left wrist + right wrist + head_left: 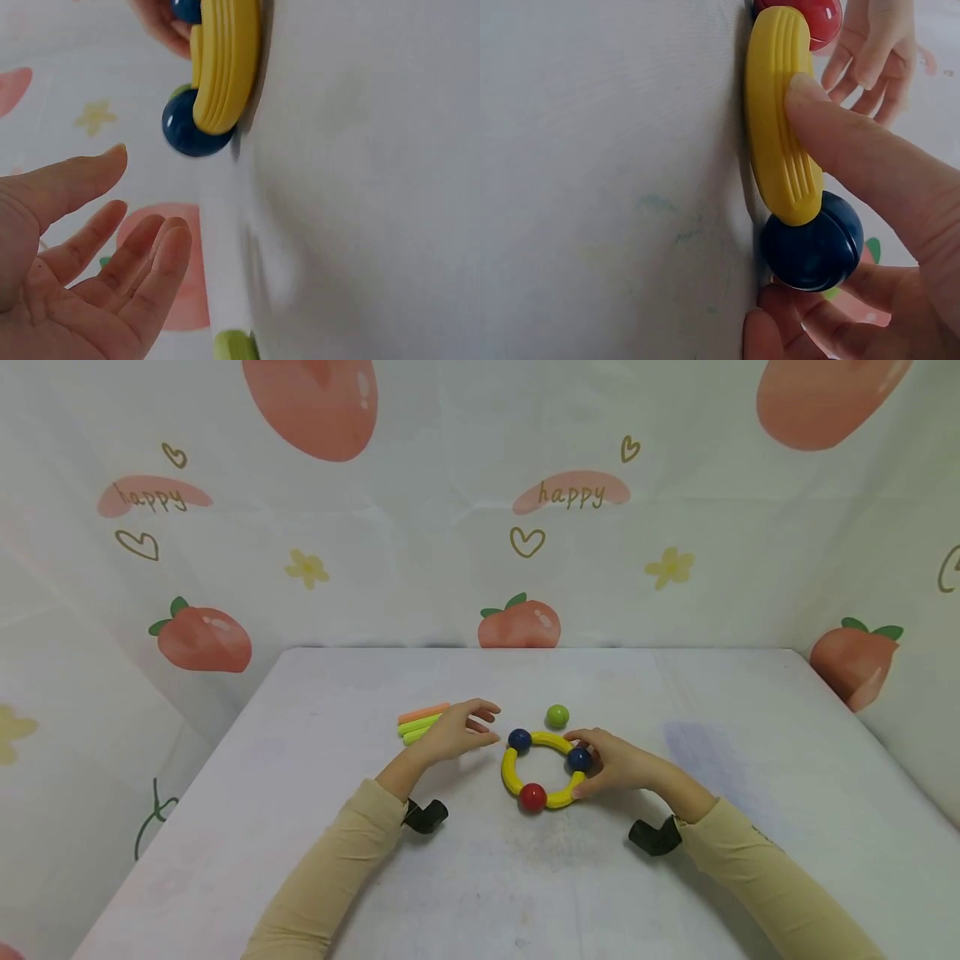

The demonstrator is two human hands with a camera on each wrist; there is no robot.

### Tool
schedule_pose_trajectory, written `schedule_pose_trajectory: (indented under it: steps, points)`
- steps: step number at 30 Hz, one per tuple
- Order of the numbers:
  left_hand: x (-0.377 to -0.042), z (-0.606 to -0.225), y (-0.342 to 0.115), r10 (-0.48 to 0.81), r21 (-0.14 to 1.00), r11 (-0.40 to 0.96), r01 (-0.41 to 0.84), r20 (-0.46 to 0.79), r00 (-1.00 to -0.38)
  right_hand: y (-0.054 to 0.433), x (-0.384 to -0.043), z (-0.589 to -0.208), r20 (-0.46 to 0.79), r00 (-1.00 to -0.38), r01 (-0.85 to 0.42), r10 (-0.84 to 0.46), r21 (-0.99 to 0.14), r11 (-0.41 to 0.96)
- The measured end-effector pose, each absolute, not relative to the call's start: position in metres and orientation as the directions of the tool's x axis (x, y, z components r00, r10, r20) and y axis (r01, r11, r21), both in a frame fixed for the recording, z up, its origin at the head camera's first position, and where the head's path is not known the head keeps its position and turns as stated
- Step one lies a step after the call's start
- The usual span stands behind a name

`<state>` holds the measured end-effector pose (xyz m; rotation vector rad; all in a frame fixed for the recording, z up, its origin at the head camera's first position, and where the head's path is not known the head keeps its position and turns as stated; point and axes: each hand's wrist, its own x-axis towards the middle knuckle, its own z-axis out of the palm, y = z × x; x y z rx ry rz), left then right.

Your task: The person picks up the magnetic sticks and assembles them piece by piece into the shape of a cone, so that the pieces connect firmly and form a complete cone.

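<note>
A ring (510, 772) of yellow curved, grooved pieces joined by balls lies on the table. Two of its balls are blue, one at the upper left (519, 740) and one at the right (579, 760); a red ball (532, 797) sits at the near side. My right hand (618, 762) grips the ring's right side. In the right wrist view its thumb (855, 135) presses a yellow piece (780, 112), with the other fingers curled by the blue ball (814, 244). Left of the ring, apart from it, my left hand (453, 731) hovers with fingers spread and nothing held.
Behind the ring lies a loose green ball (557, 717). Orange and yellow-green sticks (422, 723) lie side by side, partly hidden by the left hand. Black curved pieces (427, 817) show at both wrists. A patterned cloth (420, 568) hangs behind the table.
</note>
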<state>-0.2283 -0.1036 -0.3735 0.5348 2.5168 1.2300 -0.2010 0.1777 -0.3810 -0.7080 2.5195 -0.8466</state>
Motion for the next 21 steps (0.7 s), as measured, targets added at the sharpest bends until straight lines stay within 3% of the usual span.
schedule_pose_trajectory:
  steps: [10,21]
  points:
    - [-0.232,-0.364,-0.137,0.402,0.771,0.585,0.253,-0.004,-0.916,0.179,-0.202,-0.384,-0.189,-0.79,-0.347,-0.583,-0.647,0.68]
    - [-0.233,-0.37,-0.165,0.348,0.713,0.655,0.251,0.011,-0.937,0.18,-0.203,-0.386,-0.185,-0.792,-0.347,-0.581,-0.647,0.679]
